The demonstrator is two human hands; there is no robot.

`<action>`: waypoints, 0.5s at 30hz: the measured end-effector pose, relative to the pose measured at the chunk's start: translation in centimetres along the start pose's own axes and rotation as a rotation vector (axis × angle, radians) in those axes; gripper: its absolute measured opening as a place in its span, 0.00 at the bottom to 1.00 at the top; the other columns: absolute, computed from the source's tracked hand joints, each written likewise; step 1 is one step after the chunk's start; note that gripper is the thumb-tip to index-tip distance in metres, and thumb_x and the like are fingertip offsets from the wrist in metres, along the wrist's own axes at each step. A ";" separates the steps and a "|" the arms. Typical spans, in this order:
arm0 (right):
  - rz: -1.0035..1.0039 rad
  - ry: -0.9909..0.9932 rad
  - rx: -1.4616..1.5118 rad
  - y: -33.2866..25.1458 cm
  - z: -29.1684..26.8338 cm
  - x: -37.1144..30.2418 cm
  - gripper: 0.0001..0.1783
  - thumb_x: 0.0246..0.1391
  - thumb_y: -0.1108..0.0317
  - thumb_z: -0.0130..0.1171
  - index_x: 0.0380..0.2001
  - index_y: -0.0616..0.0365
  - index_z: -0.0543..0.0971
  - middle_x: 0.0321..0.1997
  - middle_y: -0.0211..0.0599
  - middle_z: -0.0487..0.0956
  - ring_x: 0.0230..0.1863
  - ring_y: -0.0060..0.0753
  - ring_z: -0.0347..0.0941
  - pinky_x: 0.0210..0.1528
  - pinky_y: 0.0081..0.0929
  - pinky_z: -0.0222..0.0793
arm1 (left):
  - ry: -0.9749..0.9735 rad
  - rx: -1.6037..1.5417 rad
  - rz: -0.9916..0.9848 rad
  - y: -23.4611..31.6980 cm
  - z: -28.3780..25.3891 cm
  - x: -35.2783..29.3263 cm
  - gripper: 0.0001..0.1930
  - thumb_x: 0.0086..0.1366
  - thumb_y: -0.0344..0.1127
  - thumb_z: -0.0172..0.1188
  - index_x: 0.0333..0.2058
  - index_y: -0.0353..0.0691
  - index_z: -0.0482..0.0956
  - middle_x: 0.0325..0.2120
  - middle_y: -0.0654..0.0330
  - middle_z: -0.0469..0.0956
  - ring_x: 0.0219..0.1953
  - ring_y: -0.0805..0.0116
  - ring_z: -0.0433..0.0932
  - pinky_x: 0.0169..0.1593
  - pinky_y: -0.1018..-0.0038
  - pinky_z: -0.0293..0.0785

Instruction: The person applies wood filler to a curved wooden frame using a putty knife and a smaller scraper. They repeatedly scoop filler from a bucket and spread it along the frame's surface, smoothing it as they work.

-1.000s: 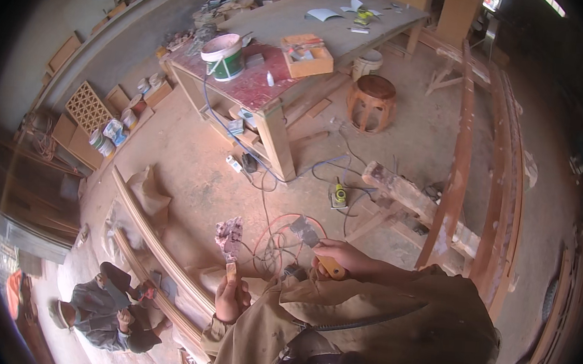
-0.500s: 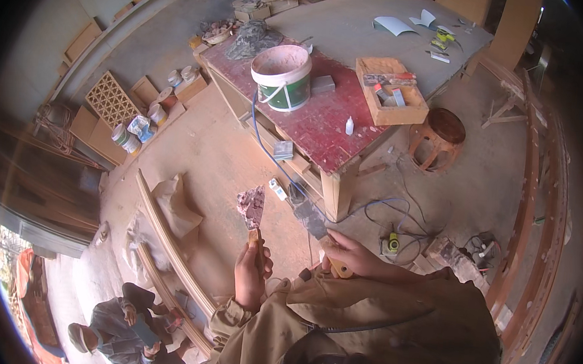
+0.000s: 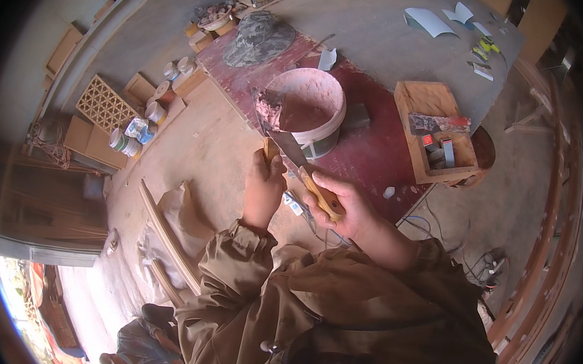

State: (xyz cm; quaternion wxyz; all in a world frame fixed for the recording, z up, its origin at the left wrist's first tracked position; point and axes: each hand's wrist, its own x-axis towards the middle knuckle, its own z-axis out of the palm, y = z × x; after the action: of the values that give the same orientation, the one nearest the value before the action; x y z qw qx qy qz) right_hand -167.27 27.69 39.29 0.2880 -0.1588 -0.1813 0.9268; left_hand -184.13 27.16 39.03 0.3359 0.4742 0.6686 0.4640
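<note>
My left hand is closed around the wooden handle of a putty knife. Its raised blade carries a lump of pinkish putty. In my right hand is a broad scraper with a yellowish wooden handle. The scraper's dark blade points up and left, its tip close to the loaded knife; whether the blades touch, I cannot tell. Just beyond both tools a white-and-green bucket, its inside smeared with pink putty, stands on the red tabletop.
An open wooden box with small packets and a stained scraper sits right of the bucket. A camouflage hat lies behind it. Cables trail over the floor at right. Long mouldings lie at left, near another person.
Both hands have risen and moved forward, toward the bucket, which now looks nearer. The scraper's blade has come close to the putty-loaded knife. The other person sits lower in view.
</note>
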 end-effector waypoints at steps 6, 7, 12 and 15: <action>-0.149 0.111 0.238 0.2 -0.4 6.7 0.11 0.61 0.57 0.44 0.37 0.52 0.69 0.25 0.33 0.72 0.16 0.23 0.66 0.12 0.18 0.56 | -0.199 0.207 0.129 -2.4 -1.3 8.4 0.12 0.66 0.37 0.47 0.40 0.34 0.66 0.25 0.39 0.74 0.30 0.38 0.74 0.29 0.55 0.67; -0.232 0.080 0.303 0.1 -0.3 8.0 0.12 0.62 0.58 0.43 0.36 0.54 0.69 0.25 0.32 0.72 0.17 0.24 0.66 0.13 0.18 0.56 | -0.281 0.216 0.111 -1.9 -1.8 9.3 0.12 0.66 0.37 0.47 0.40 0.33 0.67 0.25 0.38 0.74 0.32 0.38 0.74 0.30 0.54 0.68; -0.511 -0.033 0.539 -1.0 -1.4 13.0 0.15 0.63 0.63 0.40 0.43 0.63 0.70 0.30 0.37 0.73 0.22 0.23 0.69 0.17 0.16 0.64 | -0.526 0.271 0.422 -4.0 -5.1 14.6 0.10 0.66 0.36 0.48 0.34 0.33 0.66 0.24 0.37 0.74 0.29 0.36 0.73 0.27 0.51 0.68; -0.538 -0.048 0.731 -1.5 -0.9 14.1 0.18 0.64 0.63 0.39 0.45 0.68 0.68 0.31 0.38 0.72 0.23 0.22 0.68 0.17 0.15 0.64 | -0.671 0.305 0.450 -5.0 -8.2 18.5 0.10 0.65 0.36 0.49 0.34 0.34 0.67 0.25 0.39 0.74 0.29 0.37 0.74 0.26 0.51 0.68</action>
State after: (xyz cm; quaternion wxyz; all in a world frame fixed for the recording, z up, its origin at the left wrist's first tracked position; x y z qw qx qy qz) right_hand -177.26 37.46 36.44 0.5514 0.0274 0.1166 0.8256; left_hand -199.01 41.54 37.03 0.3511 0.7771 0.4632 0.2416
